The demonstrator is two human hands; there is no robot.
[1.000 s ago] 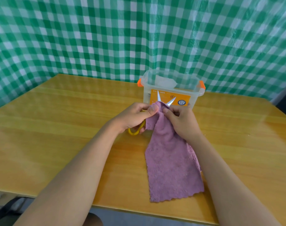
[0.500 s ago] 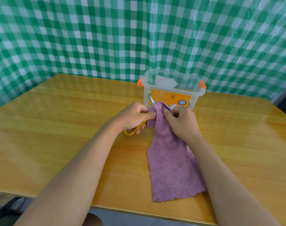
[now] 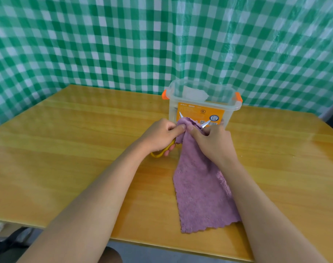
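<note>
A purple cloth [image 3: 199, 186] lies on the wooden table [image 3: 66, 149], its far end lifted and bunched between my hands. My left hand [image 3: 160, 135] grips yellow-handled scissors [image 3: 162, 151] and pinches the cloth's top with thumb and forefinger. The scissors' two silver blades stick out spread apart on either side of the cloth's bunched top. My right hand [image 3: 213, 143] pinches the cloth against a blade from the right. The middle of the scissors is hidden by hand and cloth.
A clear plastic box [image 3: 201, 107] with orange latches and an orange label stands just behind my hands; something white lies inside. A green checked sheet [image 3: 161, 44] hangs behind the table. The table's front edge runs close under my forearms.
The cloth's top has been drawn a little further over the blades, and the right blade tip shows more beside my right hand. Both hands stay in nearly the same place.
</note>
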